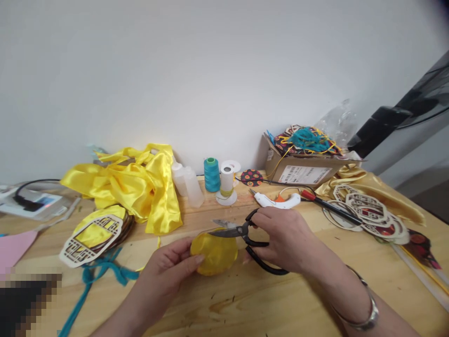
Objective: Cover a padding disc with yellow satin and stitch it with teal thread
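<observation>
Between the thumb and fingers of my left hand [170,269] is a round piece of yellow satin fabric [218,255], held just above the wooden table. My right hand [282,238] grips the black handles of a pair of scissors [242,230]. Their blades point left and are parted, with the nearer blade lying across the upper edge of the fabric. Whether the far blade touches the cloth, I cannot tell. A bracelet [366,320] circles my right wrist.
Behind my hands stand a teal thread cone [212,175], plastic bottles [192,187] and a white glue gun [278,200]. Crumpled yellow satin [140,182] and wooden cutouts [93,238] lie left. A cardboard box [301,171] of trimmings and more cutouts [368,210] are right.
</observation>
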The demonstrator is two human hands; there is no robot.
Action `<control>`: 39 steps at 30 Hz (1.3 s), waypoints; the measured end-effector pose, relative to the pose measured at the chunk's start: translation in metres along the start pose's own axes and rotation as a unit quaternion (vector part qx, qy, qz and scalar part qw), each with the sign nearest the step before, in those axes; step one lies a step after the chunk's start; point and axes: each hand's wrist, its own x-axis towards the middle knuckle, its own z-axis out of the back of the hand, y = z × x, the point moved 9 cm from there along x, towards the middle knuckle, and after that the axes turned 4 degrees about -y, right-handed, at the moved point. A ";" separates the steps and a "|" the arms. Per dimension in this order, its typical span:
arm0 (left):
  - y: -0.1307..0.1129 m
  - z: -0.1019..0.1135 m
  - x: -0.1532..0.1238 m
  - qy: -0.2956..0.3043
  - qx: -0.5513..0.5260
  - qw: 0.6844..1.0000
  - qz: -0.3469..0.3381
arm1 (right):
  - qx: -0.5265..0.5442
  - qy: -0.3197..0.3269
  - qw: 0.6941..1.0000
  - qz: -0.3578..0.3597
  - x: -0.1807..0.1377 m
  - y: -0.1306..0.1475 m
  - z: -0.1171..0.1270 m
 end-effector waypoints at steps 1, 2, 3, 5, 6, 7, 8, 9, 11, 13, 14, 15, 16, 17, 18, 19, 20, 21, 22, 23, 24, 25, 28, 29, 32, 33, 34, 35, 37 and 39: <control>0.000 0.000 0.000 -0.001 0.001 1.000 0.001 | 0.001 0.002 1.000 0.000 0.000 0.000 0.000; 0.000 0.001 0.000 -0.003 0.004 1.000 0.002 | 0.002 0.003 1.000 0.002 0.000 0.000 0.000; 0.000 0.001 0.000 -0.005 0.007 1.000 0.003 | 0.003 0.003 1.000 0.003 0.000 0.000 0.001; -0.001 0.000 0.000 -0.008 0.011 1.000 0.003 | 0.005 0.002 1.000 0.005 0.001 0.000 0.002; -0.002 -0.001 -0.001 -0.007 0.012 1.000 0.002 | 0.005 0.002 1.000 0.004 0.001 -0.001 0.002; -0.003 -0.002 -0.001 -0.006 0.012 1.000 0.001 | 0.005 0.003 1.000 0.003 0.002 -0.001 0.002; -0.003 -0.003 -0.002 -0.005 0.011 1.000 0.001 | 0.003 0.004 1.000 0.003 0.002 -0.002 0.002; -0.003 -0.003 -0.002 -0.004 0.010 1.000 0.002 | 0.002 0.003 1.000 0.004 0.002 -0.002 0.002; -0.003 -0.003 -0.003 -0.005 0.006 1.000 0.003 | -0.004 0.000 1.000 0.008 0.003 -0.003 0.002; -0.004 -0.002 -0.003 -0.010 0.004 1.000 0.001 | -0.007 -0.001 1.000 0.011 0.003 -0.003 0.003; -0.004 -0.001 -0.003 -0.010 0.004 1.000 0.000 | -0.007 0.001 1.000 0.012 0.002 -0.003 0.002; -0.004 -0.001 -0.003 -0.010 0.004 1.000 0.001 | -0.005 0.004 1.000 0.015 0.002 -0.003 0.002; -0.004 -0.001 -0.003 -0.010 0.006 1.000 0.001 | -0.001 0.006 1.000 0.018 0.002 -0.003 0.002; -0.004 -0.001 -0.003 -0.010 0.009 1.000 0.000 | 0.004 0.008 1.000 0.021 0.002 -0.002 0.003; -0.005 -0.001 -0.003 -0.010 0.012 1.000 0.000 | 0.008 0.010 1.000 0.022 0.002 -0.002 0.003; -0.005 -0.002 -0.003 -0.011 0.014 1.000 0.000 | 0.011 0.013 1.000 0.022 0.002 -0.002 0.003; -0.005 -0.002 -0.003 -0.011 0.017 1.000 0.000 | 0.012 0.016 1.000 0.021 0.002 -0.003 0.003; -0.005 -0.002 -0.003 -0.009 0.018 1.000 0.001 | 0.010 0.021 1.000 0.018 0.002 -0.003 0.002; -0.005 -0.003 -0.003 -0.007 0.019 1.000 0.002 | 0.007 0.024 1.000 0.016 0.002 -0.004 0.002; -0.004 -0.003 -0.003 -0.005 0.020 1.000 0.002 | 0.002 0.025 1.000 0.015 0.003 -0.004 0.002; -0.004 -0.003 -0.003 -0.004 0.020 1.000 0.003 | -0.002 0.024 1.000 0.017 0.003 -0.004 0.002; -0.004 -0.003 -0.003 -0.002 0.021 1.000 0.003 | -0.006 0.022 1.000 0.020 0.003 -0.004 0.002; -0.004 -0.003 -0.003 0.002 0.024 1.000 0.003 | -0.024 0.019 0.999 0.025 0.003 -0.003 0.003; -0.005 -0.003 -0.003 0.004 0.026 1.000 0.004 | -0.029 0.019 0.999 0.027 0.003 -0.003 0.004; -0.005 -0.004 -0.002 0.005 0.029 1.000 0.006 | -0.038 0.019 0.999 0.033 0.004 -0.003 0.004; -0.005 -0.004 -0.002 0.006 0.029 1.000 0.007 | -0.039 0.016 0.999 0.033 0.004 -0.003 0.005; -0.005 -0.004 -0.002 0.007 0.028 1.000 0.007 | -0.040 0.013 0.999 0.032 0.004 -0.003 0.005; -0.005 -0.004 -0.002 0.008 0.028 1.000 0.008 | -0.041 0.010 0.999 0.032 0.004 -0.004 0.006; -0.004 -0.005 -0.003 0.011 0.030 0.999 0.010 | -0.042 0.005 0.998 0.035 0.004 -0.004 0.006; -0.004 -0.004 -0.003 0.010 0.034 0.999 0.010 | -0.043 0.003 0.998 0.039 0.004 -0.003 0.006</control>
